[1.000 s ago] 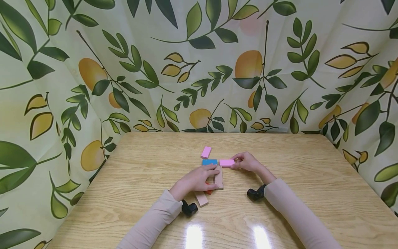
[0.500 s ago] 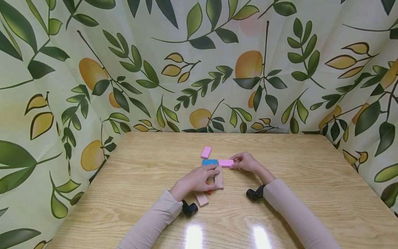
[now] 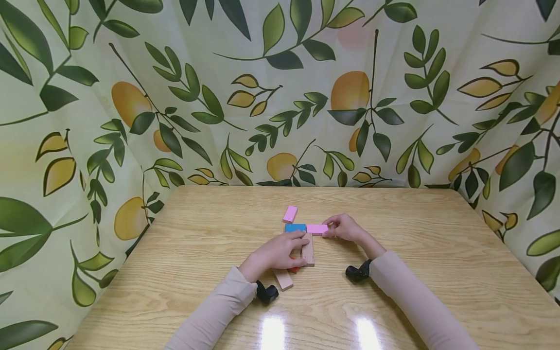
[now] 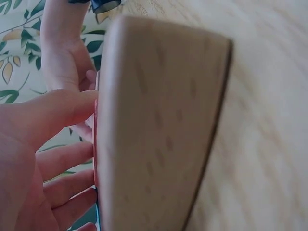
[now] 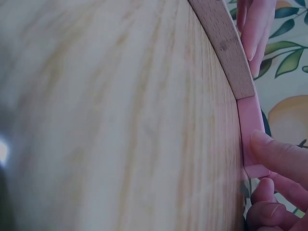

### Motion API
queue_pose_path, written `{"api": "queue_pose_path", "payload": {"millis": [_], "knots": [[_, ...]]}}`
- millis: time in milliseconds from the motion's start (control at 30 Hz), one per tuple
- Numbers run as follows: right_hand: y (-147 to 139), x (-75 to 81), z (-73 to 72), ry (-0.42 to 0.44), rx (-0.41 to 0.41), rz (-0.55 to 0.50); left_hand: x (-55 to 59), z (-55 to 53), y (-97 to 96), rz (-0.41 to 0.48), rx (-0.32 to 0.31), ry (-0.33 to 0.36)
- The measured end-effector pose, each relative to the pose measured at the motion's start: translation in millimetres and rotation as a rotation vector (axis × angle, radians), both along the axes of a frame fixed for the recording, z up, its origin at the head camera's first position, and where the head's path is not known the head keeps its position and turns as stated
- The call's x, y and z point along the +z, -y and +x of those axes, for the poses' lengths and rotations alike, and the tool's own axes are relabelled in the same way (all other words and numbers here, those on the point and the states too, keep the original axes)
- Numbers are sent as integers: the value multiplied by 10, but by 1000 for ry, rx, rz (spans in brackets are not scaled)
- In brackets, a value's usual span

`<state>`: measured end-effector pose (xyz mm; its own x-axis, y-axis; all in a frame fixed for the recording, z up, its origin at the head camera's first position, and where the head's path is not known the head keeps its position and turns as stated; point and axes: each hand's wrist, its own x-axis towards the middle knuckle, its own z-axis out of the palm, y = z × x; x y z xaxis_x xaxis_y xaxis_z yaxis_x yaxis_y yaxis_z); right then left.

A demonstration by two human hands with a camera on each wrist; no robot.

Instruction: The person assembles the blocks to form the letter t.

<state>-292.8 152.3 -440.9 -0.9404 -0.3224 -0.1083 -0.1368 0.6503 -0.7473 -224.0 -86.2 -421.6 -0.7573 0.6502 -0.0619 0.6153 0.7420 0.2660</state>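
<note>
My right hand (image 3: 344, 227) pinches the right end of a pink block (image 3: 316, 229) between thumb and fingers; the right wrist view shows the thumb (image 5: 279, 154) on its side. That block lies flat, its left end right at a blue block (image 3: 294, 227). A plain wooden block (image 3: 308, 255) runs toward me below it, its far end at the pink one. Fingers spread, my left hand (image 3: 277, 250) rests over the blue and wooden blocks. Partly hidden under it is a red piece (image 3: 294, 269). In the left wrist view, a wooden block (image 4: 163, 125) fills the foreground beside the fingers.
Another pink block (image 3: 290, 214) lies behind the blue one. A second wooden block (image 3: 284, 281) sits nearer me, partly under the left hand. Black wrist devices (image 3: 358, 273) hang at both cuffs. A leaf-patterned curtain (image 3: 280, 97) closes off the wooden table's far edge.
The right hand has slid the pink block slightly left, closing the small gap to the blue block. The left hand has stayed in place.
</note>
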Motion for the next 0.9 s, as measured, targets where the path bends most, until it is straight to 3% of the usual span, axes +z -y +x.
{"api": "queue_pose_path", "payload": {"millis": [200,900], "knots": [[9,7,3,-1,7,-5,0,6,4,-6,-14,-18],[-10,3,4,21,-2,-46,20,18,4,-6,17,26]]}}
